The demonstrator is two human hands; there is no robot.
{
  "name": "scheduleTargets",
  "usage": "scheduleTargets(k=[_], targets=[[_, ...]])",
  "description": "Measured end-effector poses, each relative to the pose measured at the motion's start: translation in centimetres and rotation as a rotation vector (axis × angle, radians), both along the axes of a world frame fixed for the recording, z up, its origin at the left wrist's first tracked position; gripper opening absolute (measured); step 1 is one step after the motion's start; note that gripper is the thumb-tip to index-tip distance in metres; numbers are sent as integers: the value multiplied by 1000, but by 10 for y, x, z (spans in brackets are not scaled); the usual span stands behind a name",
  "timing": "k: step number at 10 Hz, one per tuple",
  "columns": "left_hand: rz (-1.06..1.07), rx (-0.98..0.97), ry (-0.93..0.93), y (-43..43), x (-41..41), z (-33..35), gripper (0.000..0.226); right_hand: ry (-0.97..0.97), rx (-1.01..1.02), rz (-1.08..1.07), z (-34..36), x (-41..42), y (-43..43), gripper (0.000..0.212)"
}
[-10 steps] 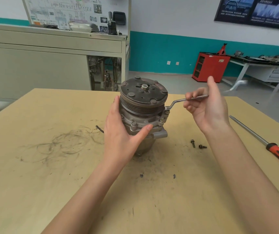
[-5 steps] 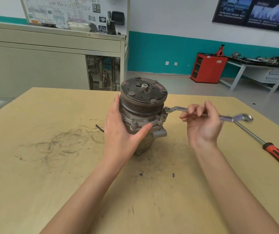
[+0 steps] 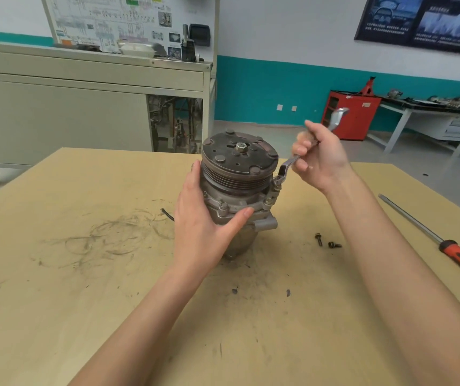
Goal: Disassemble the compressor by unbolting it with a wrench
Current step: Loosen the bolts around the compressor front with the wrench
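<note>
A grey metal compressor (image 3: 238,174) stands upright on the wooden table (image 3: 56,274), its grooved pulley and clutch plate on top. My left hand (image 3: 203,218) wraps its left and front side, thumb pressed along the flange under the bolts. My right hand (image 3: 319,157) grips the shaft of a silver wrench (image 3: 286,167), whose lower ring end sits on a bolt at the compressor's right side. The wrench's far end (image 3: 339,115) sticks up past my fingers toward the back right.
Two loose bolts (image 3: 326,242) lie on the table right of the compressor. A long screwdriver (image 3: 446,243) with a red and black handle lies at the right edge. A small black piece (image 3: 167,214) lies to the left. A cabinet (image 3: 84,107) stands behind.
My right hand has swung the wrench handle from pointing right to pointing up and back, ring end staying at the right-side bolt. My left hand kept its hold on the compressor.
</note>
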State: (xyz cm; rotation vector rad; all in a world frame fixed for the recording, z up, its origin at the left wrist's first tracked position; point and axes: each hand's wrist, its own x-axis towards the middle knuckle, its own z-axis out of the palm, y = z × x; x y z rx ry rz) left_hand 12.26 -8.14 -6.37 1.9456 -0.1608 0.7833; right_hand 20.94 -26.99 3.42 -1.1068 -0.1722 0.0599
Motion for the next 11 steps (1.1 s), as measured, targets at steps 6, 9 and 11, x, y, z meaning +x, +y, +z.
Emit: scheduleTargets(k=[6,9,11], targets=[[-3,3,12,1,-1,1,107,-424,7,-676,-54,-110,34,51],[-10,5,-2,0,-3,2,106,-496,-59,-724,-70,-112,48,38],[-15,0,-1,1,-1,2,106,-445,80,-570,-77,-101,30,46]])
